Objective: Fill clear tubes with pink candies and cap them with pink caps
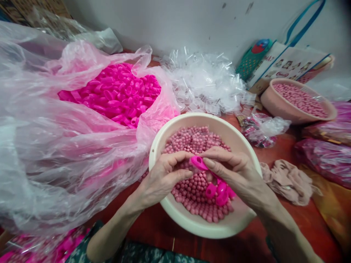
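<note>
Pink, the cap (197, 163) was pinched at one end by the right hand (236, 172), above beads (189, 193) in a basin (201, 232); the left hand (159, 179), thumb and forefinger parted, adjoined the other.

One head-worn camera looks forward and down from above the near side of the cream basin (197, 231), fairly close, reaching the wall (175, 22) behind it; outer edges seem somewhat blurred.

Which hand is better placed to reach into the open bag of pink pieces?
Left, probably: the left hand is nearer the bag, while the right hand pinches a pink piece.
</note>
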### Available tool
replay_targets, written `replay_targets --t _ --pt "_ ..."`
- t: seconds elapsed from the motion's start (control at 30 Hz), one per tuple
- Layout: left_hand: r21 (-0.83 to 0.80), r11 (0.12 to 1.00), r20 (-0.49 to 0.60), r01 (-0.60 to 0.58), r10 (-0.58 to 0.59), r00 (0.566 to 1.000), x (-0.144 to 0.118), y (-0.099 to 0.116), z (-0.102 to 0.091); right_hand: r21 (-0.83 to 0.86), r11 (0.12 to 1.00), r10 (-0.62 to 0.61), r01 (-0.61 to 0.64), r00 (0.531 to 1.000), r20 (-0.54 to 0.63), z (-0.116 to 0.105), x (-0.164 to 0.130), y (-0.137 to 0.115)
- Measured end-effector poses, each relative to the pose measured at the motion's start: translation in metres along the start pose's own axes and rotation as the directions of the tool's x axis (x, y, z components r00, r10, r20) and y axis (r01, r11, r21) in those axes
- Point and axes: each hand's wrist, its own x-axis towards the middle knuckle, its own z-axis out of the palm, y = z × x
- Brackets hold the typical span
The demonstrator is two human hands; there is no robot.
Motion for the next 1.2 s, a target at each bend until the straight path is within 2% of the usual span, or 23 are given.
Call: replay_targets --t 0.07,0.17,0.3,0.4,0.6,0.67,0.77,0.83,0.97,1.07,1.13,1.2 --pt "0.002 1.0 -0.008 -0.009 0.009 1.0 0.0 0.0 0.0 -0.194 0.972 -0.133 0.134 0.991 0.021 0.002 -0.001 0.001" --pt "-0.015 1.0 -0.036 -0.012 0.012 0.999 0.001 -0.002 0.0 -0.466 0.833 -0.304 0.297 0.951 0.063 0.006 -0.005 0.008" --pt "-0.012 0.999 -0.05 0.036 -0.037 0.998 0.0 -0.002 0.0 -0.613 0.698 -0.421 0.369 0.905 0.066 0.01 -0.01 0.021" --pt "-0.006 0.998 -0.028 0.058 -0.058 0.998 -0.001 0.001 0.0 -0.65 0.659 -0.438 0.378 0.896 0.076 0.014 -0.011 0.023" --pt "-0.08 0.995 -0.065 0.052 -0.057 0.996 0.0 0.006 0.0 -0.648 0.692 -0.457 0.319 0.888 -0.05 0.027 -0.006 0.012" --pt "-0.135 0.989 -0.071 0.055 -0.065 0.995 0.001 0.005 0.0 -0.637 0.717 -0.417 0.284 0.907 -0.065 0.025 -0.006 0.007" --pt "-0.18 0.983 -0.072 0.037 -0.051 0.996 0.002 0.004 0.001 -0.603 0.776 -0.29 0.186 0.954 -0.079 0.016 -0.007 0.001" --pt "-0.185 0.982 -0.066 0.035 -0.048 0.997 0.002 0.004 0.001 -0.573 0.799 -0.27 0.184 0.96 -0.068 0.012 -0.008 -0.001" --pt "-0.115 0.992 -0.104 0.043 -0.055 0.993 0.003 0.003 0.002 -0.573 0.769 -0.428 0.285 0.894 -0.129 0.018 -0.007 0.003" --pt "-0.012 0.999 -0.11 0.032 -0.033 0.993 0.003 0.004 0.002 -0.625 0.726 -0.492 0.287 0.852 -0.18 0.026 -0.007 0.011" --pt "0.098 0.995 -0.108 0.025 -0.014 0.994 0.003 0.004 0.001 -0.669 0.679 -0.537 0.303 0.826 -0.171 0.03 -0.008 0.016" --pt "0.212 0.977 -0.11 0.029 -0.005 0.994 0.002 0.004 0.0 -0.729 0.597 -0.608 0.335 0.781 -0.14 0.032 -0.009 0.02"
